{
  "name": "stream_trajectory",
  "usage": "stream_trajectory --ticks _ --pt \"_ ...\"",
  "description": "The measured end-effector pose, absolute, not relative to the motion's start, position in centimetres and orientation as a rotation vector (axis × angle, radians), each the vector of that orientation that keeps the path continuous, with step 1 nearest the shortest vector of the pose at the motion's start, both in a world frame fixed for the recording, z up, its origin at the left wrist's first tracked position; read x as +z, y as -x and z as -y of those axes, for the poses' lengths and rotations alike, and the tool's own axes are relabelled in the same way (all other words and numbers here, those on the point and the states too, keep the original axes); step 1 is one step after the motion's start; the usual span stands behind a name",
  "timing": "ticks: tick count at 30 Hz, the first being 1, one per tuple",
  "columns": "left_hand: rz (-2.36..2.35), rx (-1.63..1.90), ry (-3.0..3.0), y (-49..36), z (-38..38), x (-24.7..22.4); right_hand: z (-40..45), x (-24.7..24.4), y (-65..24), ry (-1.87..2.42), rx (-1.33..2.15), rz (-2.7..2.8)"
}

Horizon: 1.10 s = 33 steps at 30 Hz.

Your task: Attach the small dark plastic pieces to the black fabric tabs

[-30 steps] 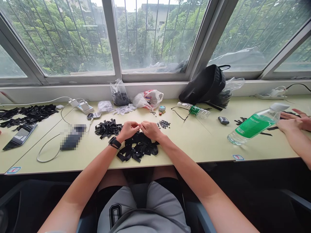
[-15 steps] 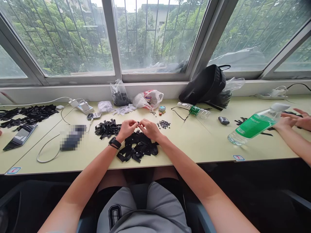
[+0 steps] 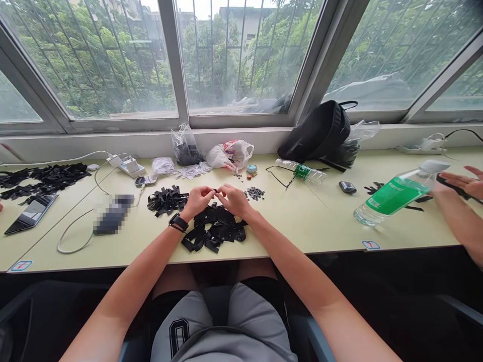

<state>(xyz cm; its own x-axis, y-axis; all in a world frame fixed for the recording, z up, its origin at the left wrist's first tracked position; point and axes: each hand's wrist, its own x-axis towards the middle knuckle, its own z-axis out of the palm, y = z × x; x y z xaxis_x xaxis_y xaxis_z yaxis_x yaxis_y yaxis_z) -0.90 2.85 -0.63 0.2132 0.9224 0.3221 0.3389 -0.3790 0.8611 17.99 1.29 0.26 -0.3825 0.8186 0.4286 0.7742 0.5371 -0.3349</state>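
Note:
My left hand (image 3: 199,200) and my right hand (image 3: 231,200) meet fingertip to fingertip above the table. Both are closed in a pinch on a black strip (image 3: 215,191), mostly hidden by the fingers. Right below them lies a loose pile of black strips (image 3: 215,231), some with small shiny round spots. Left of my left hand is a second heap of black strips (image 3: 166,199). Small dark round pieces, like snap buttons (image 3: 254,193), are scattered just beyond my right hand.
A tilted water bottle (image 3: 400,193) stands at right, near a co-worker's hands (image 3: 462,183). Eyeglasses (image 3: 281,177) and a bottle lying on its side (image 3: 302,171) are behind. Plastic bags (image 3: 230,155), a black bag (image 3: 320,131), a phone (image 3: 32,213) and cables line the table.
My hands stay almost in place, still pinched together. At the right edge, the co-worker's hands have shifted and the fingers are more spread.

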Motion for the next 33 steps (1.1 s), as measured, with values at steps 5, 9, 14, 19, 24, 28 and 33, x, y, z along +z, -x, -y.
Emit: stream_trajectory --ticks 5,9,14,19,24,28,33 --pt "-1.159 1.14 -1.828 0.96 -2.89 -0.55 -1.33 0.26 -18.0 1.246 0.135 2.202" --pt "-1.166 1.134 -1.852 1.04 -2.87 -0.51 -1.3 0.3 -17.99 1.224 0.161 2.201" --pt "-1.174 1.127 -1.877 1.0 -2.77 -0.58 -1.36 0.21 -17.95 1.213 0.17 2.207" --pt "-1.184 1.114 -1.894 1.0 -2.78 -0.68 -1.41 0.16 -17.96 1.194 0.174 2.211" --pt "-1.19 1.102 -1.909 1.04 -2.9 -0.81 -1.39 0.2 -17.98 1.212 0.178 2.217" --pt "-1.194 1.095 -1.918 1.06 -2.94 -0.89 -1.36 0.24 -18.02 1.199 0.176 2.226" --pt "-1.188 1.083 -1.908 1.03 -2.92 -0.88 -1.26 0.34 -18.09 1.172 0.174 2.229"
